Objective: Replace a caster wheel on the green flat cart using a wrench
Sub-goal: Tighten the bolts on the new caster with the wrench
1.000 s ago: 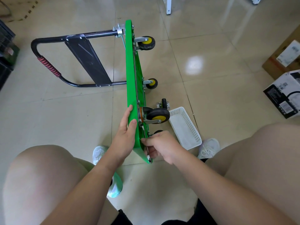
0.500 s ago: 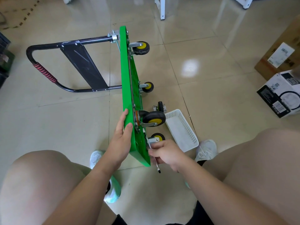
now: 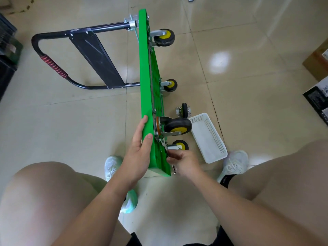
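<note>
The green flat cart (image 3: 145,82) stands on its long edge on the tiled floor, its underside facing right and its black handle (image 3: 53,66) lying to the left. My left hand (image 3: 140,150) holds the deck's upper near edge, thumb on top. My right hand (image 3: 184,161) grips a metal wrench (image 3: 164,145) whose head sits at the mounting plate of the near upper caster (image 3: 177,126). The near lower caster (image 3: 181,145) and two far casters (image 3: 164,39) (image 3: 170,85) show black tyres with yellow hubs. A loose caster wheel (image 3: 184,110) stands on the floor beyond.
A white perforated basket (image 3: 208,137) lies on the floor right of the cart. My knees and white shoes (image 3: 235,163) frame the near end. Cardboard boxes (image 3: 317,64) sit at the right edge and dark crates (image 3: 7,50) at the left.
My right hand has brought the wrench up from the cart's bottom near corner to the near upper caster's plate. The left hand keeps its hold on the deck's edge.
</note>
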A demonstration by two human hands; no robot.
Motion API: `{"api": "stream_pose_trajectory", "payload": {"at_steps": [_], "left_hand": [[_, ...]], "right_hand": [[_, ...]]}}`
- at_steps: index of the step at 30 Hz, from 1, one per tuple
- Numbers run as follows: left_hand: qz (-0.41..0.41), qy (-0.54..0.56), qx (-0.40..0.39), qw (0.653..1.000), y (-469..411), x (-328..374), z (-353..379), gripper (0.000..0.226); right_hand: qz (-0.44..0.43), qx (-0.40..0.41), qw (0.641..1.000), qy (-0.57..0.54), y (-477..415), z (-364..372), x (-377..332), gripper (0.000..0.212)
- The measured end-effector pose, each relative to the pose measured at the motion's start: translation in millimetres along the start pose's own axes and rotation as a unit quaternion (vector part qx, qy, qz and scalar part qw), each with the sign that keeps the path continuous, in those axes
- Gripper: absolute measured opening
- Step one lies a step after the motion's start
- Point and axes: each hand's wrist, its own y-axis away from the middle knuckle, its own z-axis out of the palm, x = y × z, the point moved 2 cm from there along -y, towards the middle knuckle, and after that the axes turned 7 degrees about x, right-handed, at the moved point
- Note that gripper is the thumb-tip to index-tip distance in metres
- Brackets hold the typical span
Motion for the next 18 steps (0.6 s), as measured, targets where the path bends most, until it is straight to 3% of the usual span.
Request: {"api": "stream_pose_trajectory", "payload": {"at_steps": [13, 16, 18], "left_hand": [[-0.001, -0.002, -0.012, 1.0, 0.0, -4.0, -2.6, 0.049], [-0.002, -0.003, -0.013, 1.0, 0.3, -4.4, -3.1, 0.049], [-0.002, -0.003, -0.015, 1.0, 0.2, -4.2, -3.1, 0.049]], "right_hand": [[0.018, 0.007, 0.997, -0.072, -21.7, 10.4, 0.4, 0.032], [0.006, 0.008, 0.998, -0.061, -25.3, 9.1, 2.1, 0.044], [-0.001, 0.009, 0.998, -0.063, -27.8, 7.7, 2.8, 0.036]]}}
